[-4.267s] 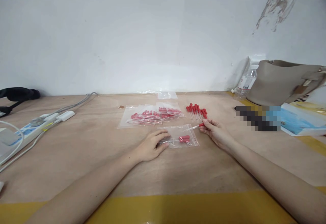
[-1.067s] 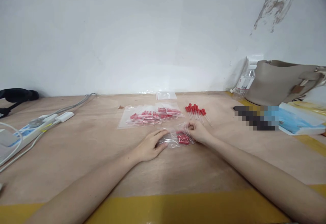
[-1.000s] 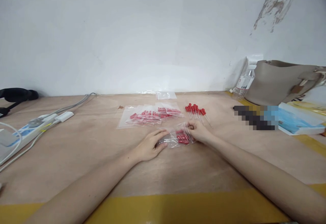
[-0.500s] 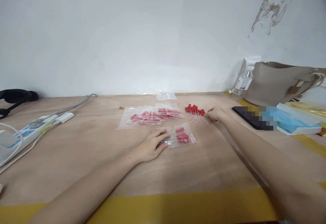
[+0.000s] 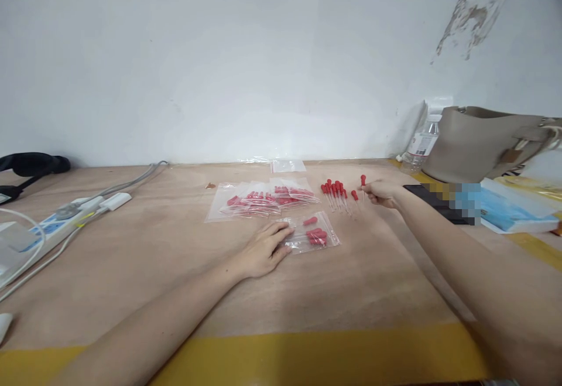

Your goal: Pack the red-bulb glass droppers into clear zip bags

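My left hand point(image 5: 266, 248) rests on the table, its fingers apart on the left end of a clear zip bag point(image 5: 330, 234). Inside this bag lie several droppers with red bulbs point(image 5: 316, 235), their stems partly under my fingers. At the right, my right hand point(image 5: 381, 193) pinches one dropper point(image 5: 363, 181), red bulb up, stem partly hidden by the fingertips. Just left of it lies a single dropper point(image 5: 355, 195), beside a loose group of droppers point(image 5: 336, 190) with clear stems toward me. Behind the left hand is an overlapping pile of filled zip bags point(image 5: 259, 201).
A flat clear bag point(image 5: 287, 166) lies by the wall. On the left are a power strip point(image 5: 52, 228) with cables and a black strapped object point(image 5: 35, 166). A water bottle point(image 5: 422, 143), grey handbag point(image 5: 474, 143), black phone-like object point(image 5: 424, 201) and blue pack point(image 5: 513, 210) stand right.
My right hand has drawn slightly right, away from the loose group, and now holds one dropper upright. The left hand stays on the bag. The view has shifted a little.
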Motion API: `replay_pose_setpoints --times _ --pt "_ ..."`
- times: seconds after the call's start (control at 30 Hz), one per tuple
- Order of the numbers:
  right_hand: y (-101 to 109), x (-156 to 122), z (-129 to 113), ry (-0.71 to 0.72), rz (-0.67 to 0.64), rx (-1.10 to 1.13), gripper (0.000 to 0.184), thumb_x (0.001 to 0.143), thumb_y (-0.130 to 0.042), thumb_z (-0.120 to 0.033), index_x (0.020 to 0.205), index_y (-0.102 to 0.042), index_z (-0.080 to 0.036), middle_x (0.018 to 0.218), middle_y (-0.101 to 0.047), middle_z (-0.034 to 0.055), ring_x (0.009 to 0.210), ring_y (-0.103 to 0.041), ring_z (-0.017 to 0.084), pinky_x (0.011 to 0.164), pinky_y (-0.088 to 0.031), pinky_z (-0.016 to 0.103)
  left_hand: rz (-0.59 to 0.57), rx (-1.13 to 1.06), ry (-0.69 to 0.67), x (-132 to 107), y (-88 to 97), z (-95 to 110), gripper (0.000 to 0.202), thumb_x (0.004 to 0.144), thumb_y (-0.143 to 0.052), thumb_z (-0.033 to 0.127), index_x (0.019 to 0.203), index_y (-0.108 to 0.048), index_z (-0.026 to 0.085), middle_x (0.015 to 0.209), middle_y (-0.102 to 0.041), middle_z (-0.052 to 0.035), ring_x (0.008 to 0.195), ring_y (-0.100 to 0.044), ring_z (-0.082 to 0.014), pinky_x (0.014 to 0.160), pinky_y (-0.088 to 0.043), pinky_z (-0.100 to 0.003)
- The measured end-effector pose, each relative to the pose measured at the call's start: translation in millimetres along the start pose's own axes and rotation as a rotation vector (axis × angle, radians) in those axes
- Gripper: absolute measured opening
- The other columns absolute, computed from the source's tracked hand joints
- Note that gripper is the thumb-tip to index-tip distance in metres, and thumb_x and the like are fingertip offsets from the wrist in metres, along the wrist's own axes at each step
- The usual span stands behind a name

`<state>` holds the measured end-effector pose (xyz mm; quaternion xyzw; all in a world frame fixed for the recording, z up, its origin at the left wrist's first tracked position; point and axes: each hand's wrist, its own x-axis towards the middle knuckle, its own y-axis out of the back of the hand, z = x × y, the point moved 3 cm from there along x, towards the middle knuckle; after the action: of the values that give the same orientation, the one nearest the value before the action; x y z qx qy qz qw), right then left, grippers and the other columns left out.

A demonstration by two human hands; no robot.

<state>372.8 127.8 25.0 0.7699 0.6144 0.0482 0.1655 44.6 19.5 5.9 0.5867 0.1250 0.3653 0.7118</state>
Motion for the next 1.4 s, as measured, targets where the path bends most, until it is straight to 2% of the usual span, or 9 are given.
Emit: replay_pose_setpoints --times 0.1,0.2,0.33,0.43,0.67,0.83,1.03,1.27,1.4 --pt "0.4 -21.0 -2.2 0.013 -0.055 0.107 0.012 0.080 -0.046 -0.015 0.068 -0.050 -0.014 0.048 -0.043 -0.0041 0.038 -0.036 0.003 0.036 -0.033 0.014 0.001 -0.002 0.002 0.0 0.7 0.3 0.039 0.089 -0.037 0.034 0.126 -0.040 0.020 0.130 -0.039 -0.0087 0.122 -0.034 -0.0210 0.100 -0.031 -0.038" --pt "-11.2 -46.9 1.1 0.175 -0.020 0.296 0.008 0.077 -0.053 -0.021 0.078 -0.047 -0.016 0.060 -0.051 -0.0021 0.044 -0.043 0.003 0.039 -0.037 0.014 -0.002 -0.002 0.014 0.2 1.4 1.1 0.039 0.089 -0.037 0.035 0.125 -0.040 0.020 0.130 -0.039 -0.0085 0.121 -0.035 -0.0208 0.100 -0.031 -0.038" --pt "-39.1 -75.8 14.9 0.352 0.109 0.387 0.057 0.065 -0.064 -0.029 0.108 -0.028 -0.023 0.062 -0.052 -0.0076 0.047 -0.051 0.008 0.045 -0.046 0.020 0.002 0.002 0.014 0.2 1.8 1.5 0.038 0.089 -0.038 0.035 0.125 -0.041 0.021 0.130 -0.039 -0.0080 0.121 -0.035 -0.0208 0.100 -0.031 -0.038" --pt "-62.0 -87.0 22.6 0.352 0.072 0.414 0.069 0.064 -0.064 -0.034 0.115 -0.018 -0.025 0.065 -0.053 -0.0073 0.053 -0.057 0.011 0.053 -0.051 0.026 0.006 0.004 0.014 0.1 1.7 0.6 0.039 0.089 -0.038 0.035 0.126 -0.041 0.021 0.131 -0.039 -0.0079 0.122 -0.034 -0.0206 0.101 -0.031 -0.038" --pt "-85.7 -93.7 28.4 0.249 -0.132 0.525 0.040 0.066 -0.060 -0.044 0.093 -0.037 -0.025 0.072 -0.057 -0.0035 0.066 -0.062 0.013 0.070 -0.052 0.032 0.002 -0.002 0.024 -0.1 2.0 0.7 0.039 0.089 -0.039 0.034 0.125 -0.041 0.021 0.131 -0.039 -0.0080 0.121 -0.035 -0.0213 0.100 -0.032 -0.038" --pt "-89.6 -98.2 30.2 0.206 -0.272 0.321 0.034 0.059 -0.067 -0.036 0.084 -0.053 -0.019 0.072 -0.060 -0.0003 0.064 -0.058 0.012 0.066 -0.049 0.028 0.024 -0.026 0.018 0.1 2.8 2.2 0.038 0.089 -0.040 0.034 0.125 -0.042 0.021 0.130 -0.040 -0.0077 0.121 -0.036 -0.0215 0.101 -0.031 -0.038" --pt "-91.1 -93.7 32.8 0.335 -0.104 0.089 0.029 0.058 -0.067 -0.036 0.075 -0.053 -0.017 0.063 -0.058 -0.0003 0.051 -0.051 0.010 0.047 -0.041 0.023 0.025 -0.026 0.006 1.1 3.5 3.2 0.039 0.089 -0.040 0.031 0.127 -0.039 0.023 0.130 -0.040 -0.0073 0.121 -0.035 -0.0210 0.101 -0.031 -0.039" --pt "-99.8 -97.3 27.0 0.349 -0.340 0.154 0.023 0.068 -0.059 -0.040 0.077 -0.060 -0.019 0.068 -0.063 0.0014 0.066 -0.059 0.016 0.058 -0.048 0.028 0.012 -0.016 0.010 1.0 2.4 2.5 0.036 0.089 -0.040 0.029 0.125 -0.044 0.027 0.131 -0.039 -0.0061 0.121 -0.035 -0.0226 0.100 -0.032 -0.040" --pt "-93.9 -100.0 23.9 0.200 -0.317 0.200 0.028 0.068 -0.060 -0.038 0.088 -0.057 -0.019 0.053 -0.054 -0.0041 0.045 -0.051 0.010 0.041 -0.042 0.021 0.003 -0.020 0.002 0.8 2.5 2.2 0.035 0.089 -0.040 0.029 0.123 -0.046 0.030 0.131 -0.039 -0.0037 0.120 -0.037 -0.0223 0.099 -0.033 -0.040"
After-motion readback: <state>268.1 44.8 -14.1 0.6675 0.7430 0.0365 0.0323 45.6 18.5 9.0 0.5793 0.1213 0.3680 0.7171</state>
